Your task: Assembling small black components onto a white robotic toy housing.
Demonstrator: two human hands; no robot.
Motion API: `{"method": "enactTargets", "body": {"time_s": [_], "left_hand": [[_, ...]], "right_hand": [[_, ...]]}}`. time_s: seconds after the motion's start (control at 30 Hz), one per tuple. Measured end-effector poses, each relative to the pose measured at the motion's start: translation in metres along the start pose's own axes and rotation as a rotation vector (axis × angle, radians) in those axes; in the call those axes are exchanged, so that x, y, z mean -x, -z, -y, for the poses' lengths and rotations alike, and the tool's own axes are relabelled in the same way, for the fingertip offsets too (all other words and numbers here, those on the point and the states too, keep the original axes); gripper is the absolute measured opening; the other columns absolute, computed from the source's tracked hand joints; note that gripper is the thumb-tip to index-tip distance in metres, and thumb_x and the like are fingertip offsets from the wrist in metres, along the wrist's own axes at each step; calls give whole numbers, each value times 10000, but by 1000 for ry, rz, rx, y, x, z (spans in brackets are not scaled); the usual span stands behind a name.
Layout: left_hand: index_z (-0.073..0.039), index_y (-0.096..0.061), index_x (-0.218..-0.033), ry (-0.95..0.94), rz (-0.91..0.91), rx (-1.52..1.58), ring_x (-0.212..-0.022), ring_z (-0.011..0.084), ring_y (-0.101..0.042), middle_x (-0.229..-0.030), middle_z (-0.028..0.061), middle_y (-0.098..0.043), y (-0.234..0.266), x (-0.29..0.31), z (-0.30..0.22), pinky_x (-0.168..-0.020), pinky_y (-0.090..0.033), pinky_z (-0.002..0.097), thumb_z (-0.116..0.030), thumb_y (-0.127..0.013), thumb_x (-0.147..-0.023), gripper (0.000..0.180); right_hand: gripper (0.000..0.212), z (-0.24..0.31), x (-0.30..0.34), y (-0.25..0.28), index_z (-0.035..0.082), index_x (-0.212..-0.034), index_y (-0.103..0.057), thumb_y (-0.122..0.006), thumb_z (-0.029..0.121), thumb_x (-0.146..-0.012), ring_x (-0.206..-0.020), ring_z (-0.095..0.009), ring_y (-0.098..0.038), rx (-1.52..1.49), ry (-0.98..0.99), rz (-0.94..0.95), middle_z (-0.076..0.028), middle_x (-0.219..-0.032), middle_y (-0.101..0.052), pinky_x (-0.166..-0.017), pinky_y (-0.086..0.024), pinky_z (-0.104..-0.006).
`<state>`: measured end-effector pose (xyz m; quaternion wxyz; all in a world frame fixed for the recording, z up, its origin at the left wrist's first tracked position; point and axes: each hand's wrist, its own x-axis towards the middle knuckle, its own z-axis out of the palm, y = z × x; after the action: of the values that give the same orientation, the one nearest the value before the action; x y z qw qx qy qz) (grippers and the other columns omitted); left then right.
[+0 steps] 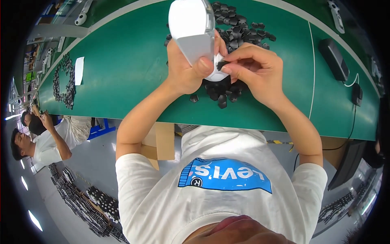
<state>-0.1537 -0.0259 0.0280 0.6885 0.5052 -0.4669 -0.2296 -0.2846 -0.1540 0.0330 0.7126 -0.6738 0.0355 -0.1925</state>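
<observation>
My left hand (185,71) is wrapped round a white and grey long-bodied device (190,22), held up over the green table. The device has a white rounded end (217,75) by my thumb. Between the thumb and fingertips of my right hand (258,71) is a small black plastic piece (221,65), pinched against that rounded end. Beneath both hands lies a heap of similar black pieces (221,90), some with pointed corners. A larger pile of them (239,32) spreads out behind the hands. The device covers part of this pile.
On the green table (122,73), a white paper (79,71) lies beside another cluster of black pieces (64,87) at the left. A black box-shaped device (334,59) and a cabled adapter (357,94) sit at the right. Another person (53,138) works at far left. A cardboard box (164,140) stands below the table edge.
</observation>
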Motion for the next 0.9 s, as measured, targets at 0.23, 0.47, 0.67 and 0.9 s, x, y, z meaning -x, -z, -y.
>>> {"method": "enactTargets", "body": {"time_s": [0.23,0.47,0.67,0.9], "left_hand": [[13,-496,-1136,-42,-21,87,-808,176,-613,-892,85,-588,-1,6,10,-721,-508,311,-582,-734,-753,747],[46,-511,-1201,-139,25,89,-850,164,-646,-959,85,-652,-1,7,12,-724,-533,283,-473,-828,-722,774],[56,-499,-1231,-93,91,55,-916,163,-634,-1045,90,-647,10,9,13,-780,-525,294,-483,-835,-710,822],[58,-503,-1229,-156,55,14,-933,163,-628,-1056,94,-643,7,9,18,-801,-518,295,-499,-837,-699,839]], "right_hand": [[246,-5,1,2,-49,-1008,-632,-709,-101,-780,-702,-115,-624,16,-123,86,-89,-902,-629,-593,-532,-225],[342,-3,1,-2,20,-1042,-532,-708,-92,-771,-732,-92,-608,-20,-139,98,-40,-883,-610,-644,-556,-249],[293,0,4,0,18,-1004,-571,-720,-61,-765,-715,-78,-589,36,-147,127,-27,-845,-592,-635,-510,-240],[200,-7,6,-5,24,-899,-606,-745,-2,-758,-537,-44,-507,137,30,45,-9,-659,-527,-479,-402,-206]]}}
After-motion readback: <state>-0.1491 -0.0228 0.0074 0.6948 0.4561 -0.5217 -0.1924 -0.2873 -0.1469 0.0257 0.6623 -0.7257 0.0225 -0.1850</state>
